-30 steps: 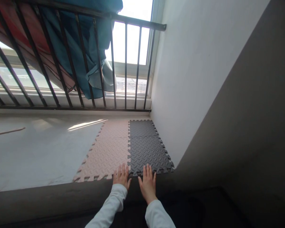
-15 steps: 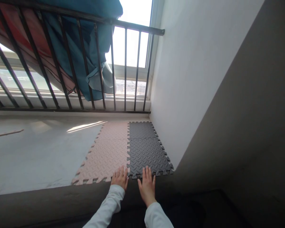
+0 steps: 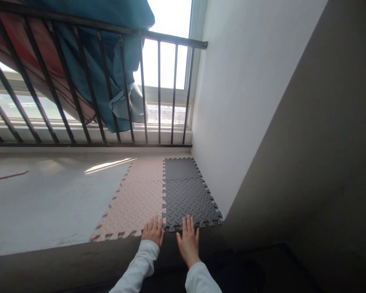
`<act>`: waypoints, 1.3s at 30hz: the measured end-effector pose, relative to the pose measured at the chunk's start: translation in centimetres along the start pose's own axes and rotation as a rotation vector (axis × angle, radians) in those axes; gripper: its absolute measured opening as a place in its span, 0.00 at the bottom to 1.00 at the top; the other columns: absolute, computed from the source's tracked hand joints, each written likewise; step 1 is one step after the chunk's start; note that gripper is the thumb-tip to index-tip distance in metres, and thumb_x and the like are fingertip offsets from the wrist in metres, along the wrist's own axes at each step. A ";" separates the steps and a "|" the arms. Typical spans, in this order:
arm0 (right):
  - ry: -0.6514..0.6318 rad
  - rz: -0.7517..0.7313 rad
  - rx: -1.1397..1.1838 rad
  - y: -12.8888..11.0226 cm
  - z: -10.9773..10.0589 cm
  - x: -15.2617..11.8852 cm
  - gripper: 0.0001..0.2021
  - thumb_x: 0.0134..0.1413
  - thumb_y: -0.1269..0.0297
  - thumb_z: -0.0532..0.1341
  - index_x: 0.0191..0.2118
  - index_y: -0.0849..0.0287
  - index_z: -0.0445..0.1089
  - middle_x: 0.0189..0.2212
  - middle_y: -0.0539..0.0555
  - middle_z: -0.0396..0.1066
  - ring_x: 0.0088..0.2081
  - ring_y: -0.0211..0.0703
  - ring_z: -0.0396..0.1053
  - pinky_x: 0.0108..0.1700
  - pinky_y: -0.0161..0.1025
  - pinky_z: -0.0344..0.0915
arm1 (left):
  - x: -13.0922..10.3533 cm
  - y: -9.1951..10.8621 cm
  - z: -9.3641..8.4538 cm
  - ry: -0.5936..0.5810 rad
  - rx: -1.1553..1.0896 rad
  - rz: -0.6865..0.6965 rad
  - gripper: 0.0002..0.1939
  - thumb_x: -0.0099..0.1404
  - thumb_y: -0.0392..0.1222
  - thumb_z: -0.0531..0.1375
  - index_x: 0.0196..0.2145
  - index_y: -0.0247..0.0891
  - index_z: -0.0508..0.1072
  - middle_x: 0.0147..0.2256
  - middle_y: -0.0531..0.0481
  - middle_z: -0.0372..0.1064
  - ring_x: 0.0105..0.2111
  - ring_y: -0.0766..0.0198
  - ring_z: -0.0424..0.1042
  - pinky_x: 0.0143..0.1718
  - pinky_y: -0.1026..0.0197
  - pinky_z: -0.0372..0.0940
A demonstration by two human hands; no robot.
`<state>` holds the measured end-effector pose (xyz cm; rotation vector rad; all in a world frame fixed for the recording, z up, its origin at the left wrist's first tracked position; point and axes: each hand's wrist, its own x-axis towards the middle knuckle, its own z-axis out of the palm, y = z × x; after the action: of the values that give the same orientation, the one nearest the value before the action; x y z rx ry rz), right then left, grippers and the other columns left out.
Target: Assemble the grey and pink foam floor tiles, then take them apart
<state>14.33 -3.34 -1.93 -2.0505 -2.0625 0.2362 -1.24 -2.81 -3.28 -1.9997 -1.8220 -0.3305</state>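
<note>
We record 2 bare hands laid flat at the near edge of a foam floor covering. The left hand rests palm down, fingers released and spread, on the near edge of the pink foam mat. The right hand lies likewise, fingers released and extended, their tips on the toothed near edge of the grey foam mat; neither hand grasps anything. The 2 mats are interlocked along a seam running away from between the fingers. Beyond the fingers stands a black railing with blue cloth draped over it. To the right of the fingers the white wall touches the grey mat. Left of the fingers lies bare floor. We see no containers.
</note>
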 end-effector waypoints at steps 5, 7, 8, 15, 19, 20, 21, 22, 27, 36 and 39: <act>-0.010 0.001 -0.002 0.0 0.0 0.0 0.27 0.53 0.60 0.44 0.60 0.56 0.43 0.61 0.51 0.34 0.61 0.42 0.31 0.57 0.53 0.37 | 0.1 -0.2 0.3 -0.010 -0.059 -0.025 0.21 0.56 0.37 0.49 0.48 0.41 0.68 0.49 0.43 0.64 0.47 0.54 0.62 0.45 0.51 0.58; -0.013 0.003 -0.004 -0.1 -0.1 -0.1 0.27 0.53 0.60 0.44 0.60 0.56 0.43 0.61 0.51 0.34 0.61 0.43 0.31 0.57 0.53 0.37 | 0.2 -0.2 0.3 -0.016 -0.086 -0.038 0.21 0.55 0.37 0.49 0.47 0.41 0.68 0.49 0.44 0.65 0.47 0.54 0.62 0.46 0.52 0.58; -0.013 0.005 -0.005 -0.1 -0.1 -0.1 0.27 0.53 0.60 0.44 0.60 0.56 0.43 0.61 0.51 0.34 0.61 0.42 0.31 0.58 0.53 0.37 | 0.2 -0.2 0.4 -0.020 -0.093 -0.042 0.21 0.55 0.37 0.50 0.47 0.41 0.68 0.49 0.44 0.65 0.47 0.54 0.62 0.46 0.51 0.58; -0.023 0.012 -0.008 -0.3 -0.4 -0.2 0.28 0.52 0.61 0.45 0.60 0.55 0.43 0.61 0.51 0.34 0.61 0.43 0.31 0.58 0.53 0.37 | 0.2 -0.1 0.8 -0.041 -0.136 -0.058 0.21 0.55 0.38 0.50 0.47 0.39 0.68 0.49 0.42 0.64 0.48 0.52 0.61 0.47 0.50 0.56; -0.030 0.014 -0.003 -0.3 -0.5 -0.3 0.28 0.52 0.62 0.45 0.60 0.55 0.43 0.61 0.51 0.34 0.61 0.43 0.31 0.57 0.53 0.37 | 0.1 -0.1 1.1 -0.043 -0.169 -0.074 0.21 0.56 0.38 0.50 0.47 0.39 0.68 0.50 0.41 0.63 0.49 0.51 0.60 0.48 0.50 0.55; -0.028 0.015 0.002 -0.3 -0.5 -0.3 0.27 0.52 0.62 0.45 0.60 0.55 0.43 0.61 0.51 0.34 0.61 0.43 0.31 0.57 0.53 0.37 | 0.1 0.0 1.2 -0.045 -0.172 -0.075 0.21 0.55 0.38 0.50 0.47 0.38 0.68 0.50 0.41 0.63 0.49 0.51 0.60 0.48 0.50 0.55; -0.028 0.016 0.008 -0.3 -0.5 -0.3 0.27 0.52 0.62 0.45 0.60 0.55 0.43 0.61 0.51 0.34 0.61 0.43 0.31 0.57 0.53 0.38 | 0.1 0.0 1.2 -0.046 -0.171 -0.077 0.21 0.55 0.38 0.50 0.47 0.38 0.68 0.50 0.41 0.63 0.49 0.51 0.60 0.48 0.50 0.55; -0.028 0.016 0.012 -0.2 -0.4 -0.3 0.27 0.52 0.62 0.45 0.60 0.55 0.43 0.61 0.51 0.34 0.61 0.43 0.31 0.57 0.53 0.38 | 0.1 0.0 1.2 -0.047 -0.169 -0.077 0.21 0.55 0.38 0.50 0.47 0.38 0.68 0.50 0.41 0.63 0.49 0.52 0.60 0.48 0.49 0.55; -0.021 0.017 0.016 -0.2 -0.3 -0.3 0.27 0.52 0.62 0.45 0.60 0.55 0.44 0.61 0.51 0.34 0.61 0.43 0.31 0.57 0.53 0.40 | 0.1 0.1 1.0 -0.049 -0.143 -0.075 0.22 0.54 0.37 0.50 0.47 0.39 0.68 0.50 0.41 0.63 0.49 0.51 0.61 0.48 0.48 0.55; -0.013 0.016 0.003 -0.2 -0.1 -0.2 0.28 0.51 0.63 0.45 0.60 0.55 0.44 0.61 0.51 0.35 0.61 0.43 0.31 0.57 0.53 0.41 | 0.2 1.1 1.4 -0.012 -0.062 -0.087 0.23 0.52 0.33 0.48 0.45 0.32 0.70 0.49 0.36 0.63 0.49 0.47 0.62 0.48 0.42 0.54; -0.012 0.020 -0.007 -0.2 -0.1 -0.2 0.28 0.51 0.63 0.45 0.60 0.55 0.43 0.61 0.51 0.34 0.61 0.43 0.31 0.57 0.53 0.41 | 0.3 1.2 1.7 0.014 -0.056 -0.097 0.20 0.55 0.31 0.46 0.42 0.34 0.72 0.47 0.35 0.65 0.48 0.47 0.63 0.47 0.41 0.55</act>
<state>14.13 -3.56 -1.79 -2.0799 -2.0528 0.2461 -0.15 -1.88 -4.85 -1.9450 -1.9248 -0.4278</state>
